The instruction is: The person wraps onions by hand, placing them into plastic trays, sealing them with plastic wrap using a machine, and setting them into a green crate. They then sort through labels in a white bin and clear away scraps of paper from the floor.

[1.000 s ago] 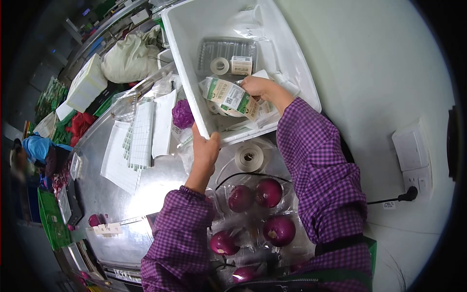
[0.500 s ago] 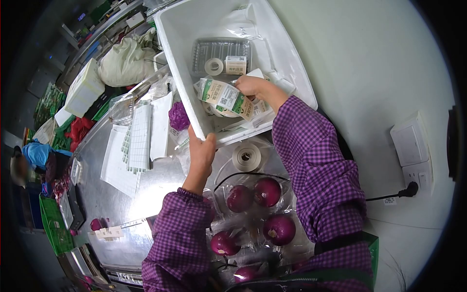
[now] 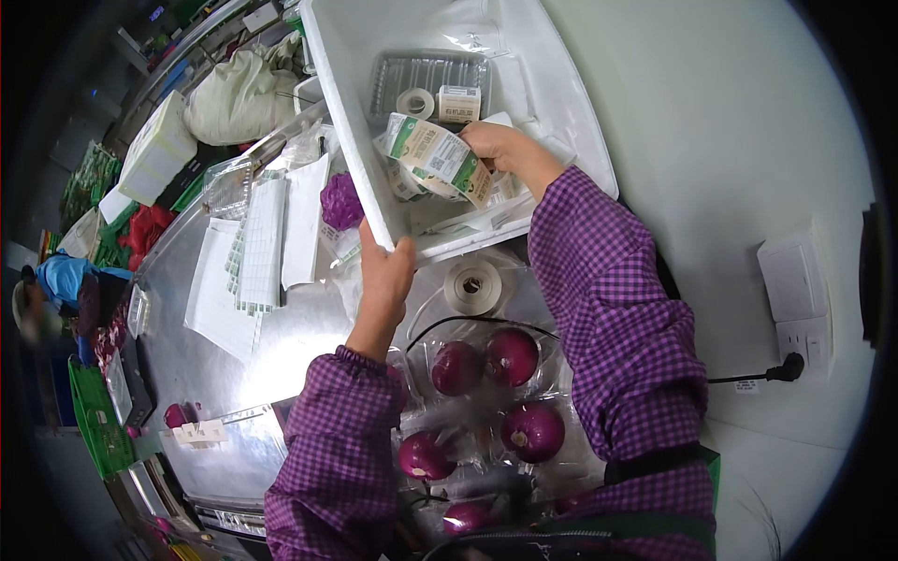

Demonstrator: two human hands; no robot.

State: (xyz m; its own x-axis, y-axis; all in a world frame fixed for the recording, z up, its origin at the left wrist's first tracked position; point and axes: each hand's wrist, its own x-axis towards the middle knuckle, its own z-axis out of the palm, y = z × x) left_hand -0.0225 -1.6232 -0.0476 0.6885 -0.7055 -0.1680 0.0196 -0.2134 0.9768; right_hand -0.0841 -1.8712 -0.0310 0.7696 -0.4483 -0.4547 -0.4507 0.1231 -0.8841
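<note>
Nearest, round purple onions (image 3: 533,432) lie in clear plastic packs, with a white paper roll (image 3: 456,286) just past them. Beyond, the left hand (image 3: 385,279) clasps the near corner of a white rectangular foam box (image 3: 554,75); inside it the right hand (image 3: 496,145) meets a green-and-cream printed label strip (image 3: 435,154), fingertips hidden, so I cannot tell whether they grip. Farther in stands a clear, ribbed plastic tray (image 3: 440,69).

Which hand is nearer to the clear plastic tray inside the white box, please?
The right hand: it is inside the white box, just below the clear plastic tray in this view, while the left hand is farther away, at the box's near corner.
</note>
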